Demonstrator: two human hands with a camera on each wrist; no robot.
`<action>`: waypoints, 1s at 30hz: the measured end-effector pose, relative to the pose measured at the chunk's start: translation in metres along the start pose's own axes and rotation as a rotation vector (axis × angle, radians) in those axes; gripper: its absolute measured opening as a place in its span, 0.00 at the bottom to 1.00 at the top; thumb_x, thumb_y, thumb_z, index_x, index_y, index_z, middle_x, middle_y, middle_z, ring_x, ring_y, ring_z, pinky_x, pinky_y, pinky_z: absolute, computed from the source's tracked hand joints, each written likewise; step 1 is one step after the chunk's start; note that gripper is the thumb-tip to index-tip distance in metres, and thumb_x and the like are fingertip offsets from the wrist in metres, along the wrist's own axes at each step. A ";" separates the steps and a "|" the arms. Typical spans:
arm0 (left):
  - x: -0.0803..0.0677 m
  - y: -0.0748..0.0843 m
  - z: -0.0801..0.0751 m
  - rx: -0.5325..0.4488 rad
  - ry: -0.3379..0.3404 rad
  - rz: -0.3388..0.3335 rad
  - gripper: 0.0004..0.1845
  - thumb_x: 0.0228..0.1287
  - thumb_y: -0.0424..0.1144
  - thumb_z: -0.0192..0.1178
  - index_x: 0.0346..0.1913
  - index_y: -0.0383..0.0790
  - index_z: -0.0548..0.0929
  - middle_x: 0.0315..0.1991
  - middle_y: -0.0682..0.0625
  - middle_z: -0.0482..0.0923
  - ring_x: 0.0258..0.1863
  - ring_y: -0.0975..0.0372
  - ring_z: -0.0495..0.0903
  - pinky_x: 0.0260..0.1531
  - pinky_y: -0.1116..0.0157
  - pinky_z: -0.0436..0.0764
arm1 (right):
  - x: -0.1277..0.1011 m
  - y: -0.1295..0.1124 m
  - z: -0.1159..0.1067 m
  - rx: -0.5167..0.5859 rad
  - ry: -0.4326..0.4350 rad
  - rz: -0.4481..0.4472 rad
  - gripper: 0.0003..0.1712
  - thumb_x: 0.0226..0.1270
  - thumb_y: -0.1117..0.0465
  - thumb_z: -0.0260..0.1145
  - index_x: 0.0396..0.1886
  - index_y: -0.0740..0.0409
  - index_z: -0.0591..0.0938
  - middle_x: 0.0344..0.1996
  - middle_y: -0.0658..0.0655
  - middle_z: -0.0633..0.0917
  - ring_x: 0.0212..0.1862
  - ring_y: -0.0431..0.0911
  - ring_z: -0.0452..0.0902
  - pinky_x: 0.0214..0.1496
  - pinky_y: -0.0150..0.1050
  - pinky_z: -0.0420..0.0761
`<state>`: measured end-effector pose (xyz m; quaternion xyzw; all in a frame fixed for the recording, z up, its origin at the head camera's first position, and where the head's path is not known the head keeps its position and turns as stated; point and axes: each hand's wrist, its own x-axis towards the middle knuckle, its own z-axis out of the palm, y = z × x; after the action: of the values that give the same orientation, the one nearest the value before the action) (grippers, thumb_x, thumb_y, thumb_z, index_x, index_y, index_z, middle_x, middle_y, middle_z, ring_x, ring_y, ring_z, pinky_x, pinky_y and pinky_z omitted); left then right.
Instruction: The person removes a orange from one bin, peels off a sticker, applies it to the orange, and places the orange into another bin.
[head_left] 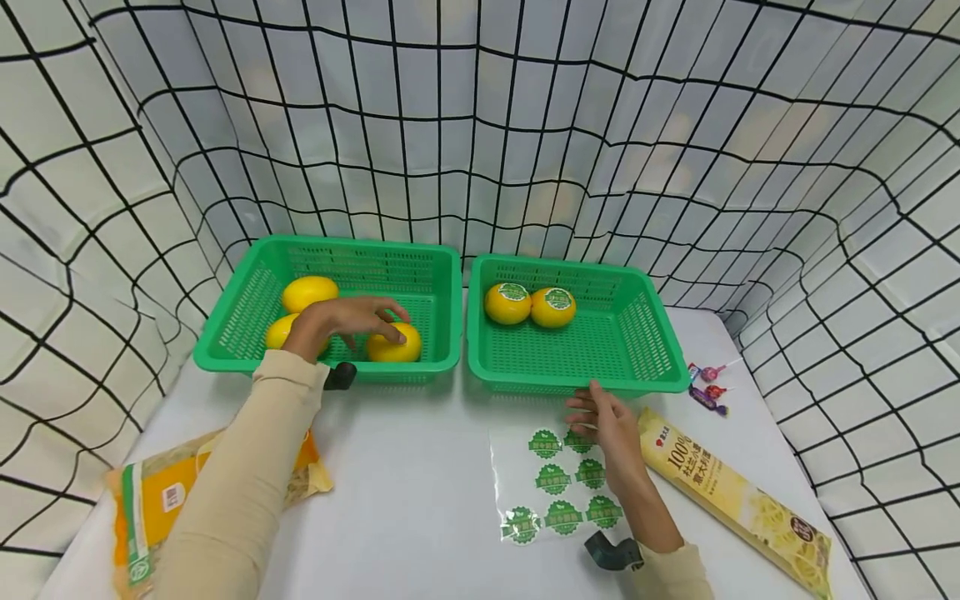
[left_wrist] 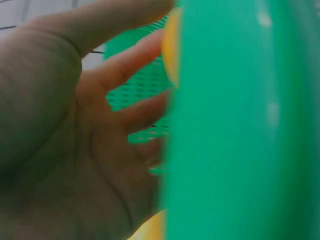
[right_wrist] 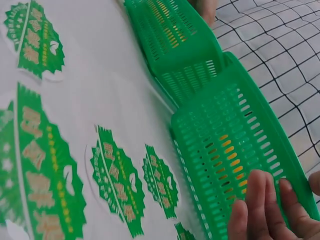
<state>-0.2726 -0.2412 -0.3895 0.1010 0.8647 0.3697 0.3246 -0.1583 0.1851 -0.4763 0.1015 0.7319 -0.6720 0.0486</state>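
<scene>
Left hand (head_left: 347, 321) is down inside the left green basket (head_left: 247, 321), fingers draped over the nearest yellow fruit (head_left: 397, 345) at the basket's near right corner, curling onto it rather than lifting yet. Two more bare yellow fruits (head_left: 308, 292) sit behind, toward the far left. From the left wrist view the palm is spread and the basket rim (left_wrist: 240, 130) fills the frame, so how tight the hold is, I cannot tell there.

Over on the right, the right hand (head_left: 609, 421) lies relaxed, fingers fairly straight, fingertips (right_wrist: 260, 205) touching the near wall of the right green basket (head_left: 660, 333), holding nothing. Just beneath it lies the sticker sheet (head_left: 558, 487) of round green labels. Two fruits already wearing green labels (head_left: 529, 305) sit together at the far left of that basket.

To do this well, I'd say: wrap the fruit fully before raising it, since it's smooth and round, and clear the rim cleanly. A noodle packet (head_left: 738, 500) lies at the right, lollipops (head_left: 708, 383) beyond, a yellow bag (head_left: 161, 500) near left.
</scene>
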 end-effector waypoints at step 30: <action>-0.069 0.037 0.087 -0.106 0.220 0.389 0.27 0.67 0.49 0.73 0.66 0.58 0.76 0.62 0.50 0.76 0.58 0.51 0.75 0.53 0.52 0.80 | 0.006 0.004 0.003 0.020 0.030 -0.049 0.36 0.83 0.35 0.56 0.56 0.67 0.82 0.38 0.52 0.88 0.37 0.44 0.85 0.46 0.39 0.89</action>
<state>-0.1662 -0.1935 -0.3745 0.2077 0.8386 0.4788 0.1560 -0.1636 0.1830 -0.4814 0.0943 0.7280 -0.6788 0.0202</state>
